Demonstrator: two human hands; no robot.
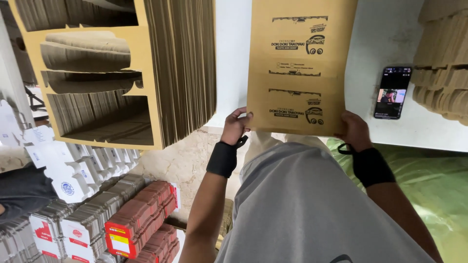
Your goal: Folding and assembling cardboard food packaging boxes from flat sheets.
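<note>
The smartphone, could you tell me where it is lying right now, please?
In the head view the smartphone lies screen-up on the white table, right of the flat brown carton sheet and above the right hand.

matt brown cardboard sheet (296,68), seemingly smooth

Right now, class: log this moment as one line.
left hand: grips sheet corner | right hand: grips other corner | phone: on table

Tall stack of brown die-cut cardboard sheets (122,73) at left. Smartphone (392,92) lying screen-up on the white table (380,39). Rows of flat white boxes (73,170) and red boxes (146,214) below. More cardboard (443,63) at right.
</note>
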